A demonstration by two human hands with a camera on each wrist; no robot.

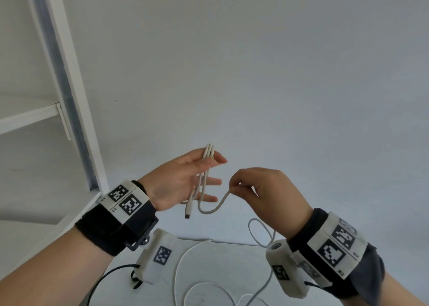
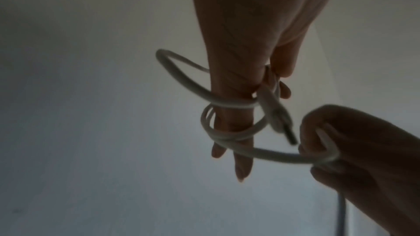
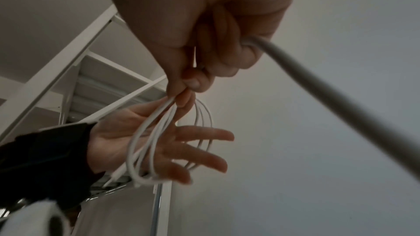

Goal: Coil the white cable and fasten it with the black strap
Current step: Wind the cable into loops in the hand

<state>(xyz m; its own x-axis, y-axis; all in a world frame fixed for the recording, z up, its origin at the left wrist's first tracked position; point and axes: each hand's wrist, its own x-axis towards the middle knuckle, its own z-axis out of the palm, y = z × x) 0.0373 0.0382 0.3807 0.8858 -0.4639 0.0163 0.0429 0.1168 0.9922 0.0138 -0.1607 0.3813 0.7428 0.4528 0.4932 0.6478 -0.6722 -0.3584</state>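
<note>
My left hand is raised with its palm facing me and its fingers straight and spread. Several loops of the white cable are wound round it, and the thumb pins the strands at the top. The cable's connector dangles below the palm. My right hand is just to the right and pinches the running part of the cable between thumb and fingertips. In the right wrist view the loops cross the left palm. In the left wrist view they circle the fingers. No black strap shows.
Slack white cable trails down onto the white table below my wrists. A white shelf frame stands at the left against the plain wall. A thin black lead hangs from the left wrist camera.
</note>
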